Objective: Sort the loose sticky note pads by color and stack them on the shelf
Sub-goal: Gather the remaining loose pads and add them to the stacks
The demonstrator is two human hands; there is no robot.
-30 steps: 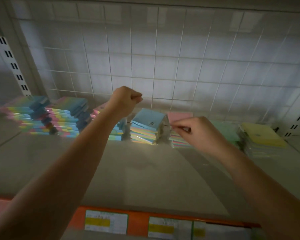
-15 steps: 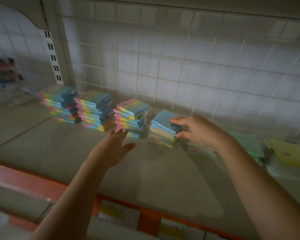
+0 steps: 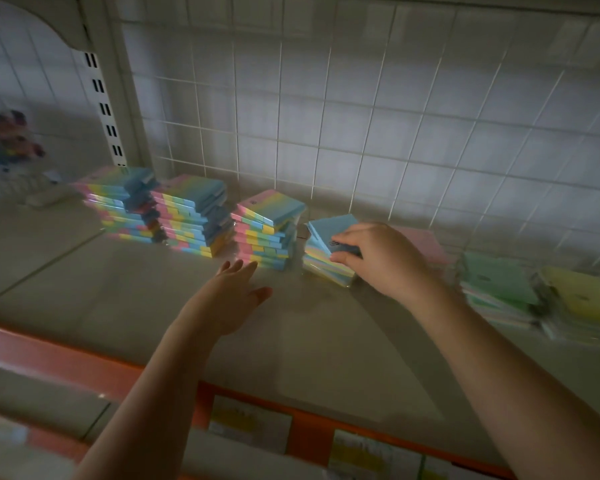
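Several stacks of wrapped sticky note pads stand along the back of the shelf. Three tall rainbow stacks are on the left. A shorter stack with a blue top pad leans beside them. My right hand grips that blue-topped stack, fingers curled over its top pad and thumb at its front. My left hand hovers flat with fingers spread, just in front of the third rainbow stack, holding nothing. A pink pad lies behind my right hand.
Green pads and yellow pads lie in loose piles at the right. A white wire grid backs the shelf. An orange front rail with price labels runs along the near edge. A slotted upright stands at the left.
My left hand has dropped from a raised fist to a flat, spread hand near the shelf. My right hand has moved left from the pink pad onto the blue-topped stack. The view has swung left.
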